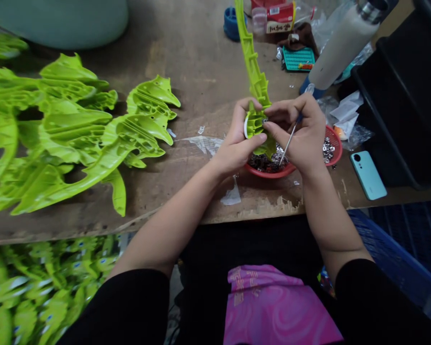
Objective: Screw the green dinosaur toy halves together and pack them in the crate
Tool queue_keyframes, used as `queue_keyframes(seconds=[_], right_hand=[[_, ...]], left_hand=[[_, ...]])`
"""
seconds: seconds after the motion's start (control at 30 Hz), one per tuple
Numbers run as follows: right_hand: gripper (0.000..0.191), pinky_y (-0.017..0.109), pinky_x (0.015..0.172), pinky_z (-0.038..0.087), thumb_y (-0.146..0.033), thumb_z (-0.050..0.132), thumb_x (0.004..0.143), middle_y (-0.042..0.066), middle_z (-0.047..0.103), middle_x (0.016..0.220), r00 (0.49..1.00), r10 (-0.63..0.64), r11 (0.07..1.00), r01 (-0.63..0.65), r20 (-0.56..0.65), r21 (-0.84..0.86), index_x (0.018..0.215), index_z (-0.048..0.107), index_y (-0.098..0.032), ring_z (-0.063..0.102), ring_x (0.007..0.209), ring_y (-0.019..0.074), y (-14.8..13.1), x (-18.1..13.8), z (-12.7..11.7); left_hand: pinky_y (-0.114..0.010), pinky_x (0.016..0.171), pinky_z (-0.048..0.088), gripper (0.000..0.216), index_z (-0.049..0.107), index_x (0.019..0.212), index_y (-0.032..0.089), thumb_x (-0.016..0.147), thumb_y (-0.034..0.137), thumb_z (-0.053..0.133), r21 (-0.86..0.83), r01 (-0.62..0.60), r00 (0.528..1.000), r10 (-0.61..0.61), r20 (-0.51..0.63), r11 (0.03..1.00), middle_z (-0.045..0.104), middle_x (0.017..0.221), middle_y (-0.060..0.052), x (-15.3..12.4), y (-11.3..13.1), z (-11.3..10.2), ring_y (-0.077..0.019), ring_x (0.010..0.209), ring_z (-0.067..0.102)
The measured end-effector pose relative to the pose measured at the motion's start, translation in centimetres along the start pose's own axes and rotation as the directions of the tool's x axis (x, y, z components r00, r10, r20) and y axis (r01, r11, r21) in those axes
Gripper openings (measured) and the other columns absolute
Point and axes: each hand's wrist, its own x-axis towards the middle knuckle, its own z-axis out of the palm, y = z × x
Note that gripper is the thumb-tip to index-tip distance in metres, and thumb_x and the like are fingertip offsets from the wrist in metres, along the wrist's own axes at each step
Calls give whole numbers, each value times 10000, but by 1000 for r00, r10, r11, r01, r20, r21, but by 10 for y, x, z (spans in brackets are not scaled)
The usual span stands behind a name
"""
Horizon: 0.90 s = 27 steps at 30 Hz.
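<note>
My left hand (239, 141) is closed round the lower end of a long lime-green plastic part (253, 67), whose ribbed inner side faces up. A white edge shows beside my left fingers. My right hand (301, 132) touches the same part, thumb and forefinger pinched at a small metal clip (265, 121) there. Within the right hand lies a thin metal-shafted tool (290, 143), its dark blue end mostly hidden and its tip pointing down. Below both hands sits a red basket (269, 174) of small metal clips.
Lime-green parts (75, 129) are heaped at left, with more (46, 287) below the table edge. A second red basket (339, 148), a phone (368, 175), a white bottle (341, 48) and a black crate (398, 105) stand at right. A large pale tub (64, 21) is at the back left.
</note>
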Motion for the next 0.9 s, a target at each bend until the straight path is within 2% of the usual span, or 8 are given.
queue_keyframes(seconds=[0.17, 0.3, 0.4, 0.47, 0.57, 0.73, 0.83, 0.9], right_hand=[[441, 620, 1151, 662, -547, 876, 960, 57, 793, 1141, 998, -58, 996, 55, -32, -68, 934, 516, -293, 767, 1284, 316, 1, -3, -2], [404, 588, 1111, 683, -531, 843, 1001, 17, 782, 1042, 979, -199, 967, 189, -46, -171, 936, 526, -288, 803, 1155, 280, 9, -3, -3], [343, 516, 1057, 707, -445, 818, 1036, -20, 773, 976, 937, -347, 913, 326, -46, -243, 919, 537, -288, 826, 1042, 235, 11, -2, -5], [312, 448, 973, 724, -357, 799, 1053, -43, 779, 951, 891, -452, 866, 428, -37, -260, 904, 535, -287, 833, 952, 199, 9, -1, -6], [298, 369, 864, 716, -257, 772, 1064, -66, 800, 943, 830, -558, 801, 531, -22, -276, 895, 528, -287, 833, 896, 164, 3, 0, -6], [284, 352, 792, 700, -242, 723, 1093, -52, 832, 976, 802, -598, 740, 559, 16, -375, 894, 526, -287, 838, 897, 161, 3, -1, -5], [259, 351, 802, 701, -213, 713, 1095, -39, 845, 982, 767, -641, 690, 586, 17, -425, 911, 546, -283, 848, 917, 168, 6, -4, -4], [223, 345, 817, 702, -181, 688, 1099, -25, 860, 1024, 764, -643, 678, 598, 49, -426, 939, 569, -280, 859, 958, 175, 6, -6, -1]], left_hand=[[-449, 1108, 617, 610, 550, 1278, 335, 811, 453, 925, 11, -48, 998, 48, 33, 999, 684, 1293, -22, 2, -7, -5, -299, 1264, 709], [-464, 1155, 581, 663, 525, 1340, 356, 782, 401, 880, 30, -187, 973, 181, 141, 982, 653, 1366, -20, 13, -28, -17, -300, 1314, 684], [-515, 1251, 521, 705, 480, 1393, 365, 779, 371, 826, 27, -281, 930, 265, 255, 959, 653, 1443, -29, 19, -39, -24, -326, 1445, 635], [-530, 1268, 506, 689, 469, 1404, 363, 796, 328, 790, 20, -302, 916, 284, 284, 953, 659, 1463, -34, 20, -40, -24, -330, 1480, 621], [-536, 1247, 523, 673, 473, 1402, 360, 799, 279, 761, 22, -301, 920, 284, 269, 954, 669, 1453, -33, 19, -36, -22, -319, 1420, 657], [-508, 1192, 558, 669, 498, 1381, 353, 773, 244, 754, 33, -282, 936, 268, 227, 959, 676, 1409, -23, 16, -31, -18, -301, 1331, 688], [-494, 1162, 575, 661, 511, 1364, 346, 761, 230, 756, 20, -232, 955, 224, 195, 972, 679, 1372, -19, 14, -29, -18, -295, 1290, 699], [-477, 1127, 595, 654, 528, 1339, 340, 743, 230, 774, 12, -187, 971, 183, 154, 982, 679, 1336, -19, 13, -27, -16, -287, 1240, 708]])
